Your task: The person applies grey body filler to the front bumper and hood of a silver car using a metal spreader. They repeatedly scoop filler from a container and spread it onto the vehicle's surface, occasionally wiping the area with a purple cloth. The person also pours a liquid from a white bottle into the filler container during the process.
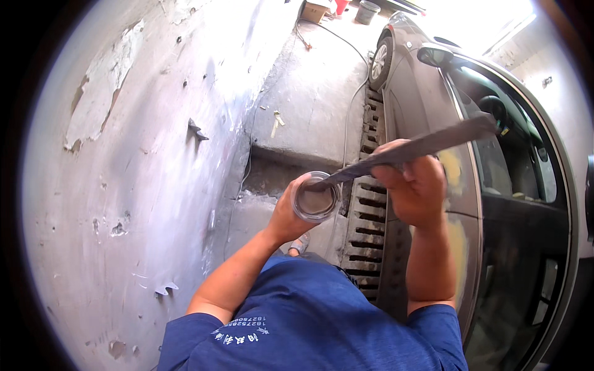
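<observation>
My left hand (286, 216) is closed round the side of a clear round cup (337, 207) with greyish-brown liquid (314, 201) inside. Above it, my right hand (416, 188) grips a long, flat, dark stirring stick (427, 143). The stick slants from upper right down to lower left, and its lower end reaches into the cup at the liquid. Its upper end juts out past my right hand, in front of the car's window. The fingertips of my left hand are partly hidden behind the cup.
A brown car (421, 93) with yellowish patches (456, 247) on its side stands close on my right. Slotted drain grating (365, 232) runs beside it. A peeling white wall (148, 185) is on my left. A hose (348, 117), a grey bucket (367, 12) and a cardboard box (314, 11) lie ahead.
</observation>
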Available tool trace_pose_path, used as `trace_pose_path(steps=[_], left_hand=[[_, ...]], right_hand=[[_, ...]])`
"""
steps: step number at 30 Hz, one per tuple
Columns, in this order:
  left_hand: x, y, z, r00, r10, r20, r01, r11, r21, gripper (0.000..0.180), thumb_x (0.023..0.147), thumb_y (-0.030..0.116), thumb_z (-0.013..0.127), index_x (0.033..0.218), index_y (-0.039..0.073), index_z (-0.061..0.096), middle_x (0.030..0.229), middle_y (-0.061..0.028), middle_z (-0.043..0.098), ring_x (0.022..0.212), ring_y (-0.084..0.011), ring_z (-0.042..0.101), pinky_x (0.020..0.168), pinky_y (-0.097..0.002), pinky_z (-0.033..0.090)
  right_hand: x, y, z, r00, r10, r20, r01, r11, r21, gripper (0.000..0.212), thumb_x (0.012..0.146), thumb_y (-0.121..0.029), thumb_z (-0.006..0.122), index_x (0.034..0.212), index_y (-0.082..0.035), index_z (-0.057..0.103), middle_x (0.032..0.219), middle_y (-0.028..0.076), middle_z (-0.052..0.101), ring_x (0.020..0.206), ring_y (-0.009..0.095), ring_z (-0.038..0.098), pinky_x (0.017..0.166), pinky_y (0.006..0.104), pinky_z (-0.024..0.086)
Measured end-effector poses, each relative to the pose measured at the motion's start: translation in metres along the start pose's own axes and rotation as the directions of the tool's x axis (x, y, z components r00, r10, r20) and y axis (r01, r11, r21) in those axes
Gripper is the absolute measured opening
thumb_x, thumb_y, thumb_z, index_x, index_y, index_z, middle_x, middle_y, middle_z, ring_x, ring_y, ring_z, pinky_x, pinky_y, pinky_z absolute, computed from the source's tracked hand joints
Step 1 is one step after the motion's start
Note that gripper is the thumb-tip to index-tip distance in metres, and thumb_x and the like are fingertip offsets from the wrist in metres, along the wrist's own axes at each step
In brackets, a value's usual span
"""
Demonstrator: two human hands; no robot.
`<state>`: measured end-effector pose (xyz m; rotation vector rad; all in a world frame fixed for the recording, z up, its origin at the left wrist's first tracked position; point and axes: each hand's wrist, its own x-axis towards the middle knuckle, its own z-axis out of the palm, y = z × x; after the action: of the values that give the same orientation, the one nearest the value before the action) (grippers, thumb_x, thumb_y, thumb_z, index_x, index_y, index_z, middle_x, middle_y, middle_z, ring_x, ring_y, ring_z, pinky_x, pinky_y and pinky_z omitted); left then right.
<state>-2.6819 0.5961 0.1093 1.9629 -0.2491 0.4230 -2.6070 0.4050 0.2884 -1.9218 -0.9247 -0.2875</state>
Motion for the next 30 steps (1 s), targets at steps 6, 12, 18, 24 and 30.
trace_pose_path(steps=[6, 12, 18, 24, 30], left_hand=[[0.070, -0.033, 0.010, 0.997, 0.008, -0.072, -0.006, 1.000, 0.030, 0.078, 0.069, 0.019, 0.085, 0.132, 0.002, 0.043, 0.124, -0.0162, 0.055, 0.113, -0.0327, 0.056, 0.096, -0.0405, 0.046], [0.140, -0.074, 0.006, 0.999, -0.037, -0.027, 0.038, 0.999, 0.029, 0.079, 0.068, 0.022, 0.085, 0.133, 0.003, 0.044, 0.122, -0.0153, 0.056, 0.110, -0.0320, 0.058, 0.095, -0.0405, 0.047], [0.212, -0.123, -0.008, 1.000, 0.007, 0.017, -0.007, 0.999, -0.040, 0.079, 0.069, 0.023, 0.084, 0.133, 0.004, 0.043, 0.123, -0.0166, 0.055, 0.114, -0.0337, 0.055, 0.098, -0.0415, 0.045], [0.286, -0.160, -0.012, 0.997, -0.047, 0.062, 0.050, 0.998, -0.034, 0.076, 0.071, 0.023, 0.082, 0.133, 0.004, 0.043, 0.123, -0.0170, 0.056, 0.113, -0.0334, 0.056, 0.097, -0.0413, 0.045], [0.373, -0.215, 0.006, 0.996, -0.028, 0.090, 0.033, 0.998, -0.054, 0.078, 0.071, 0.023, 0.083, 0.134, 0.005, 0.042, 0.123, -0.0169, 0.055, 0.112, -0.0339, 0.056, 0.097, -0.0417, 0.046]], right_hand=[[0.035, 0.044, 0.015, 0.995, 0.027, -0.100, -0.043, 0.985, -0.165, 0.012, 0.081, -0.005, 0.072, 0.086, 0.000, 0.062, 0.072, 0.009, 0.063, 0.056, 0.022, 0.059, 0.053, 0.0298, 0.046], [0.115, 0.079, 0.029, 0.989, -0.055, -0.137, 0.052, 0.998, -0.029, 0.013, 0.080, -0.002, 0.071, 0.089, 0.000, 0.063, 0.075, 0.012, 0.063, 0.059, 0.024, 0.060, 0.054, 0.0313, 0.047], [0.155, 0.141, 0.032, 0.992, -0.007, -0.124, -0.017, 0.981, -0.194, 0.013, 0.081, -0.005, 0.070, 0.092, 0.000, 0.063, 0.080, 0.013, 0.065, 0.065, 0.026, 0.064, 0.058, 0.0345, 0.050], [0.229, 0.185, 0.049, 0.994, -0.081, -0.068, 0.069, 0.984, -0.163, 0.012, 0.081, -0.005, 0.071, 0.088, 0.000, 0.062, 0.076, 0.012, 0.063, 0.062, 0.024, 0.062, 0.057, 0.0325, 0.049], [0.285, 0.299, 0.026, 0.943, 0.190, -0.272, -0.178, 0.982, 0.070, 0.015, 0.082, -0.004, 0.071, 0.091, 0.001, 0.062, 0.076, 0.011, 0.064, 0.063, 0.020, 0.062, 0.059, 0.0295, 0.049]])
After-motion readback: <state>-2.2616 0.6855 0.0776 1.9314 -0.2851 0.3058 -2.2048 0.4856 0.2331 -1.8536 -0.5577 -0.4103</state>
